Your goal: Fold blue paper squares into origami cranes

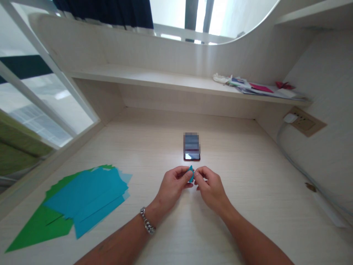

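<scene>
Centrally: left hand (173,184) and right hand (211,187), fingertips closed from both sides on one folded teal paper (191,173), held just above the desk (248,176); the pinch likely keeps its creases tight. Just beyond: phone (192,147), lit, propped for viewing. Well left: blue sheets (91,195) fanned over green sheets (35,228), within reach.

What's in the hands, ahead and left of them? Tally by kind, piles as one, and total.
phone: 1
folded blue paper, pinched by left hand and right hand: 1
pile of blue and green sheets: 1
Total: 3
</scene>
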`<action>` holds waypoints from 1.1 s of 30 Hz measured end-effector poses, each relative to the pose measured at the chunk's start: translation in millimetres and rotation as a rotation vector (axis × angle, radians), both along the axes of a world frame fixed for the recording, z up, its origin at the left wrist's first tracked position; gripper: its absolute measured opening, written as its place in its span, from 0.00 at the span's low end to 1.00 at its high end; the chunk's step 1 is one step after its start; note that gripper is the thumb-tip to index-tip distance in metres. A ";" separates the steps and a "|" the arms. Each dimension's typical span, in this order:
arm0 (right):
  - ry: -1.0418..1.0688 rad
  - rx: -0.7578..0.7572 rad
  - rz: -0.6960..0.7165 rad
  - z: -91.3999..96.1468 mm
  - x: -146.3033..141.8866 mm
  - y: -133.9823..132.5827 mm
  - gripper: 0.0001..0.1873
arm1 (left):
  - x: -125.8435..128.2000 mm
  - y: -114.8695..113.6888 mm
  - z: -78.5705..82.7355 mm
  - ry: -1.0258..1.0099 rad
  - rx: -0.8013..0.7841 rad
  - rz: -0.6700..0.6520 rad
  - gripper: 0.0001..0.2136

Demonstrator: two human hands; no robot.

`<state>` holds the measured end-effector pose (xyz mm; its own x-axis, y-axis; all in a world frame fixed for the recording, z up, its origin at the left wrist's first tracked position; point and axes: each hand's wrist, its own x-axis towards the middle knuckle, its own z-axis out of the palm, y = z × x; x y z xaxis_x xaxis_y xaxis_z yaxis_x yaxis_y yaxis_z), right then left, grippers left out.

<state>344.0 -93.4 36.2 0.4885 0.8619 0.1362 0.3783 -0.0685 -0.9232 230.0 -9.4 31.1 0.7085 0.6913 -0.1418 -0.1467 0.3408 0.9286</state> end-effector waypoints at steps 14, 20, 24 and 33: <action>0.349 0.028 0.022 2.5 6.3 3.3 0.13 | -0.5 2.5 -2.2 -0.016 -0.057 0.094 0.13; 0.471 0.025 0.052 5.2 10.1 4.5 0.12 | -1.5 2.8 -0.7 0.028 -0.004 0.090 0.13; 0.491 0.027 0.094 5.5 7.8 4.8 0.13 | -1.1 3.8 -2.1 0.020 0.006 0.114 0.14; 0.445 0.014 0.129 -3.7 7.5 6.1 0.15 | -1.4 7.9 -2.2 0.044 0.121 0.049 0.11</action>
<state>351.5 -87.4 32.6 0.3907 0.9191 -0.0504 -0.0499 -0.0335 -0.9982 228.6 -1.5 29.0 0.6681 0.7391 -0.0857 -0.1188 0.2196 0.9683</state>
